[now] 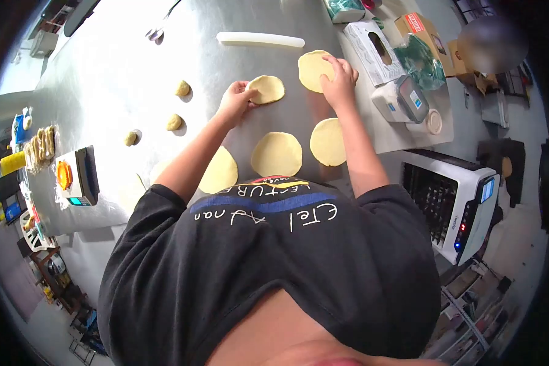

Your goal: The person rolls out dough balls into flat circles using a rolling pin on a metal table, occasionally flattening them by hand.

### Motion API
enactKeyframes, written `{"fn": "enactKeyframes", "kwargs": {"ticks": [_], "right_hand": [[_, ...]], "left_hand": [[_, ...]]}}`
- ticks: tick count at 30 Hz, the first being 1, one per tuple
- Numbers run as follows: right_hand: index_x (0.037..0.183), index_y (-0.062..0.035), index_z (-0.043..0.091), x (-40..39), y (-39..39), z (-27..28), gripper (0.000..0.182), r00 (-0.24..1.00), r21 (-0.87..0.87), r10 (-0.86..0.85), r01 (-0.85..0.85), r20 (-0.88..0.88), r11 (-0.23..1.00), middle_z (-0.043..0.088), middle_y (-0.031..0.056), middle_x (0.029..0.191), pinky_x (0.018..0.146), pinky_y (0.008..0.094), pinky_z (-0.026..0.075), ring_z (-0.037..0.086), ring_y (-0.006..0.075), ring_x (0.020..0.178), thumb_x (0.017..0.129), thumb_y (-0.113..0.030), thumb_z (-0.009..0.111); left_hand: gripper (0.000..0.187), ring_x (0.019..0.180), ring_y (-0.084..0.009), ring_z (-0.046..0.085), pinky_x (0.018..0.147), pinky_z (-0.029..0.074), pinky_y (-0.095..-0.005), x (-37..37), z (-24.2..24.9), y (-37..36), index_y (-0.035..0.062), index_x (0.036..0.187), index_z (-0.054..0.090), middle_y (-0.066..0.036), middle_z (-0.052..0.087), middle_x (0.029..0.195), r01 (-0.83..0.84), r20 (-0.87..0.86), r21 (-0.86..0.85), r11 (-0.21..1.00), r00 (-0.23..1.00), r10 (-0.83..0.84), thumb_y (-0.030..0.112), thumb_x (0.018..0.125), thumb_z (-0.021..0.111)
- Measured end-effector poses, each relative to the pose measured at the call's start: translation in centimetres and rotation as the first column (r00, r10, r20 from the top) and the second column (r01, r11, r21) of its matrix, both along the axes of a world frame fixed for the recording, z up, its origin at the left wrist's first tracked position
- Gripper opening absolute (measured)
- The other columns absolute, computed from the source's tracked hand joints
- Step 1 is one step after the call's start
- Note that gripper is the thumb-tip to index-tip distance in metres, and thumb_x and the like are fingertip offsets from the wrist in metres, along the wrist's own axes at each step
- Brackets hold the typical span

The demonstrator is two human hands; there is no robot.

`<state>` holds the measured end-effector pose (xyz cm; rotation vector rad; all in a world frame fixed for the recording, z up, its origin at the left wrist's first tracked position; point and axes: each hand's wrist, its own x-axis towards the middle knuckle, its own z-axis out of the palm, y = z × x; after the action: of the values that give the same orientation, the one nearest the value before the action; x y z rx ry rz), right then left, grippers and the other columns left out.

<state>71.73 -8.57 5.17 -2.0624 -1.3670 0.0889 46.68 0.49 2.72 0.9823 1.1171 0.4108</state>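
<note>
My left hand (235,102) is closed on the left edge of a small, thick dough disc (268,89), thumb on top and fingers partly hidden beneath. At the right, my right hand (340,82) grips the right side of a wider, thinner dough disc (311,70), thumb and index finger on its face. Other flat dough discs lie nearer my body, among them a middle dough disc (277,155) and a right dough disc (328,142). Beyond my hands rests a white rolling pin (260,40). Small filling balls (174,122) sit to the left.
A kitchen scale (76,177) with an orange item stands at the left edge of the metal table (128,73). Along the right side are a white glove box (372,52), a lidded container (402,100) and a green plastic bag (422,64). A white machine (454,204) stands at lower right.
</note>
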Motion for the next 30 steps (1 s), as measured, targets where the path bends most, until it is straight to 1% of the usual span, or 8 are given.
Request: {"fn": "enactKeyframes", "kwargs": {"ticks": [9,15,17,18,20,22,25,30], "right_hand": [[0.115,-0.0221,0.06,-1.0,-2.5,0.2,0.044,1.0,-0.037,-0.011,0.012,0.024,0.999,0.051,0.0102,0.115,0.103,0.0429,0.031,0.041,0.0322,0.113,0.072,-0.01,0.062],[0.112,-0.0221,0.062,-1.8,-2.5,0.3,0.041,1.0,-0.038,0.007,-0.007,0.013,0.999,0.053,0.0106,0.115,0.102,0.0421,0.032,0.042,0.0323,0.112,0.072,-0.011,0.062],[0.111,-0.0221,0.062,-2.3,-2.3,0.2,0.04,0.999,-0.046,0.027,-0.026,0.025,0.999,0.054,0.011,0.115,0.101,0.0419,0.033,0.042,0.0325,0.113,0.072,-0.012,0.062],[0.111,-0.0221,0.063,-2.6,-2.3,0.2,0.04,0.998,-0.055,0.046,-0.044,0.035,0.998,0.054,0.0114,0.115,0.101,0.0418,0.033,0.042,0.0326,0.113,0.072,-0.012,0.062],[0.11,-0.0205,0.063,-3.5,-2.2,0.0,0.039,0.998,-0.04,0.059,-0.058,0.025,0.998,0.056,0.0111,0.112,0.1,0.0415,0.034,0.045,0.0319,0.11,0.072,-0.011,0.061],[0.109,-0.0189,0.064,-4.2,-2.0,-0.4,0.038,0.997,-0.024,0.075,-0.074,0.015,0.997,0.058,0.0108,0.109,0.099,0.0412,0.034,0.047,0.0312,0.108,0.072,-0.011,0.061],[0.104,-0.0096,0.065,-5.6,-1.8,-0.1,0.032,0.969,-0.123,0.202,-0.22,-0.143,0.968,0.064,0.0099,0.094,0.09,0.0394,0.043,0.057,0.0283,0.094,0.072,-0.008,0.059],[0.105,-0.008,0.065,-7.3,-1.9,-1.2,0.033,0.966,-0.343,0.082,-0.166,-0.246,0.925,0.063,0.0105,0.091,0.086,0.0387,0.046,0.057,0.0297,0.095,0.072,-0.007,0.059]], "left_hand": [[0.035,0.078,-0.0138,0.06,0.066,0.053,-0.0251,-0.4,0.2,-0.3,-0.0017,0.112,0.045,-0.009,0.058,0.095,-0.008,0.102,-0.044,0.999,0.995,0.013,0.009,0.084,0.063],[0.039,0.078,-0.0183,0.063,0.066,0.053,-0.0274,0.0,0.5,-0.5,-0.0022,0.114,0.047,-0.009,0.06,0.095,0.045,-0.031,0.085,0.995,0.999,-0.042,0.014,0.083,0.064],[0.051,0.093,-0.0264,0.06,0.08,0.052,-0.0356,-0.1,1.1,-0.6,-0.0019,0.12,0.046,-0.015,0.057,0.107,0.295,-0.41,0.336,0.895,0.901,-0.143,0.022,0.08,0.068],[0.051,0.093,-0.0264,0.06,0.08,0.052,-0.0356,-0.1,1.1,-1.0,-0.0019,0.12,0.046,-0.015,0.057,0.107,0.294,-0.41,0.336,0.895,0.901,-0.142,0.022,0.08,0.068],[0.063,0.114,-0.0312,0.05,0.097,0.042,-0.0419,0.1,1.3,-2.1,-0.0005,0.126,0.044,-0.022,0.046,0.126,0.462,-0.649,0.665,0.587,0.746,0.148,0.028,0.077,0.071],[0.066,0.127,-0.0314,0.037,0.108,0.028,-0.0458,0.8,1.5,-2.1,0.0012,0.13,0.041,-0.02,0.036,0.138,0.433,-0.643,0.653,0.622,0.751,0.152,0.031,0.078,0.069],[0.071,0.139,-0.0301,0.025,0.114,0.014,-0.0502,2.3,0.5,-1.8,0.0024,0.139,0.034,-0.016,0.033,0.146,0.65,-0.696,0.707,0.278,0.709,0.111,0.047,0.087,0.053],[0.078,0.141,-0.025,0.022,0.114,0.01,-0.05,3.5,-1.3,-0.9,0.0034,0.142,0.033,-0.012,0.032,0.149,0.778,-0.794,0.607,0.161,0.601,0.088,0.061,0.089,0.037]]}}
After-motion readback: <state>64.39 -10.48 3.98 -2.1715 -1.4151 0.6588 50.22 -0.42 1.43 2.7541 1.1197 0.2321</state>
